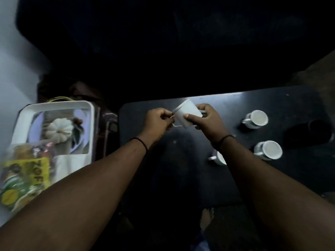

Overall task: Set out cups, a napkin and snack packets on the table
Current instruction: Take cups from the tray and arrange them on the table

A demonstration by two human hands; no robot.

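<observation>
Both hands hold a white cup (186,113) tilted above the black table (181,169). My left hand (159,120) pinches its handle and my right hand (208,118) wraps its body. Three white cups stand upright on the table: one at the far right (256,119), one nearer (269,150), and one (219,158) partly hidden behind my right forearm. Snack packets (23,174) in yellow and green lie on the near end of a white tray (59,105) at the left.
The tray has a picture of a pale flower on its floor and sits left of the table on a dark stand. A dark round object (310,134) rests at the table's right edge. A bare foot (206,218) shows below the table's near edge.
</observation>
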